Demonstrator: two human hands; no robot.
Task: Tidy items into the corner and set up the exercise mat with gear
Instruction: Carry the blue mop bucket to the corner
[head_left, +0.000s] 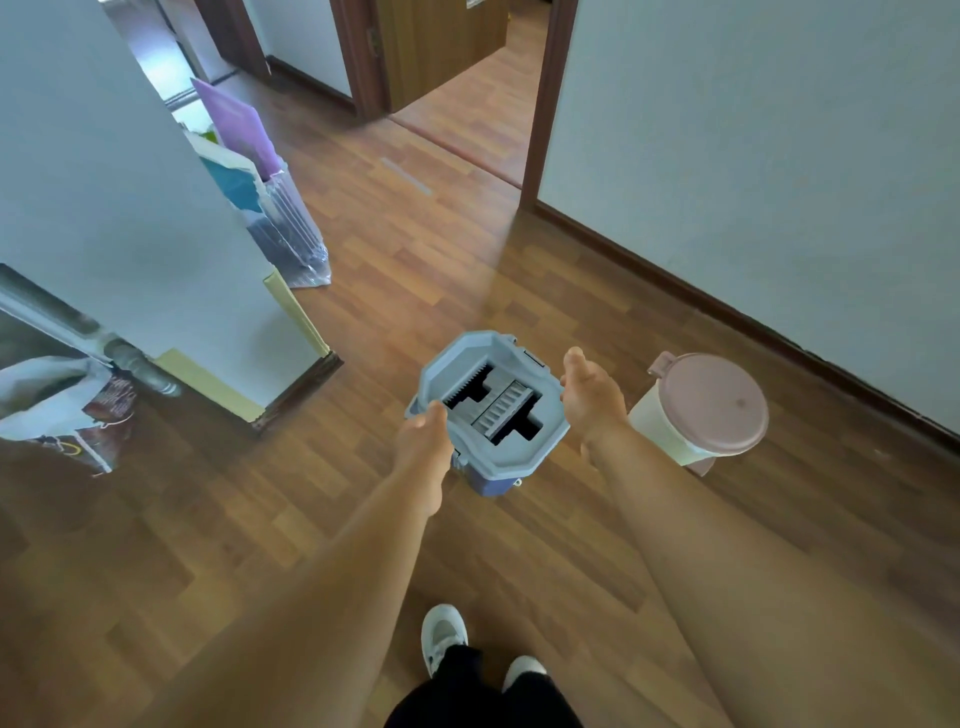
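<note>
A person is standing on the wooden floor (363, 519) and reaching both arms down to a blue mop bucket (488, 410). The left hand (426, 431) is closing on the near-left edge of the bucket, with the thumb on the rim. The right hand (589, 397) is pressing its palm against the right side of the bucket, fingers open and reaching forward, not curled around anything. So the two hands are squeezing the bucket between them. I cannot tell if the bucket is sitting on the floor or is lifted a little. Just to the right of the bucket a small bin with a pink lid (701, 408) is standing, close to the right hand but not touching it. Far past the bucket to the left, some flat packs and a purple sheet (244, 124) are leaning on the wall. I think this is the tidying part: the bucket is being taken to a corner. Next, both hands need to hold tight and keep the bucket level, because it may have water inside. The bin may need moving too. No exercise mat is showing yet.
</note>
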